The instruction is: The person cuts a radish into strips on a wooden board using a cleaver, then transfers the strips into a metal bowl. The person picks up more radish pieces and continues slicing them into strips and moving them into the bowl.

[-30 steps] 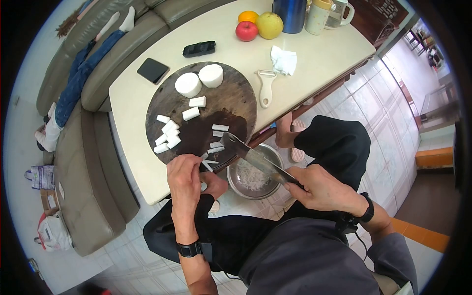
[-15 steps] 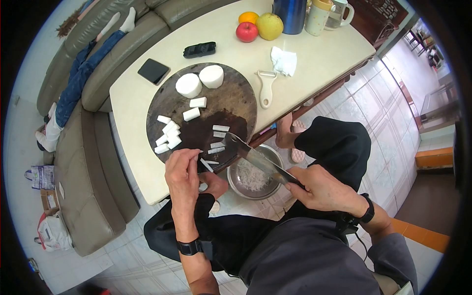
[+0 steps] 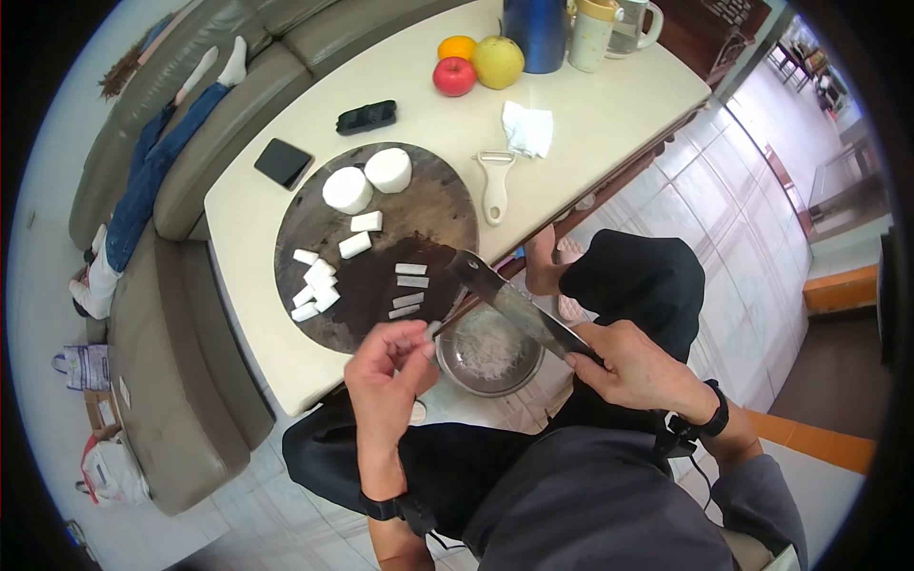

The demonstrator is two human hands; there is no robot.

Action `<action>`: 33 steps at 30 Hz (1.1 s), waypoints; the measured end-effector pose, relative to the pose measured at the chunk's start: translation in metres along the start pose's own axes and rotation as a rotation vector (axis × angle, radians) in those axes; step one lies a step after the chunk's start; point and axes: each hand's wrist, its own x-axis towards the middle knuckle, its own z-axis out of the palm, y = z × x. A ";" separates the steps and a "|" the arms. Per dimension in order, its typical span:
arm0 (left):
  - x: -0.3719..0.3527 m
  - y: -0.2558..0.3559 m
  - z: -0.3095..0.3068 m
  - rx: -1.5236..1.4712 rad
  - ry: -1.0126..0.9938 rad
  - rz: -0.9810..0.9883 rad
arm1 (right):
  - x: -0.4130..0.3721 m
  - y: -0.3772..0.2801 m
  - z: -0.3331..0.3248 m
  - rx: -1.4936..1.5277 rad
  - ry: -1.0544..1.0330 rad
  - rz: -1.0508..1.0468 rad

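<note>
My right hand (image 3: 633, 366) is closed round the handle of a cleaver (image 3: 519, 309), whose blade points up and left over the edge of the round cutting board (image 3: 419, 181). My left hand (image 3: 390, 366) pinches a small white piece (image 3: 431, 331) between thumb and fingers, beside the metal bowl (image 3: 490, 385). White shreds (image 3: 487, 347) lie in that bowl. Several thin white slices (image 3: 411, 282) rest near the board's right side, and thicker white chunks (image 3: 322, 273) are at its left. Two large white rounds (image 3: 388, 170) stand at the back of the board.
On the cream table (image 3: 238, 186) are a phone (image 3: 284, 163), a black case (image 3: 367, 117), a peeler (image 3: 495, 186), a tissue (image 3: 527, 129), fruit (image 3: 499, 63), a blue flask (image 3: 535, 33) and cups. A person's legs (image 3: 176, 143) stretch along the sofa (image 3: 162, 371).
My left hand has moved off the board towards the bowl, lifting a white piece. The cleaver has shifted slightly away from the slices. The view has shifted a little.
</note>
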 end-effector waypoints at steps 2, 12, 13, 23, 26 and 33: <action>-0.013 -0.007 0.011 -0.078 -0.004 -0.050 | -0.004 0.002 -0.003 -0.002 0.001 0.013; -0.034 -0.058 0.040 0.240 -0.012 -0.050 | -0.019 0.016 -0.004 0.003 0.032 -0.043; -0.035 -0.059 0.039 0.233 0.010 -0.041 | -0.020 0.016 -0.004 0.007 0.035 -0.037; -0.023 -0.013 0.008 0.457 0.248 0.194 | -0.016 0.010 -0.010 0.001 0.023 -0.030; -0.019 -0.008 -0.009 0.710 0.246 0.272 | -0.010 0.004 -0.015 -0.022 0.004 -0.051; -0.009 -0.019 -0.025 0.892 0.160 0.321 | 0.011 -0.001 -0.011 -0.030 -0.020 -0.047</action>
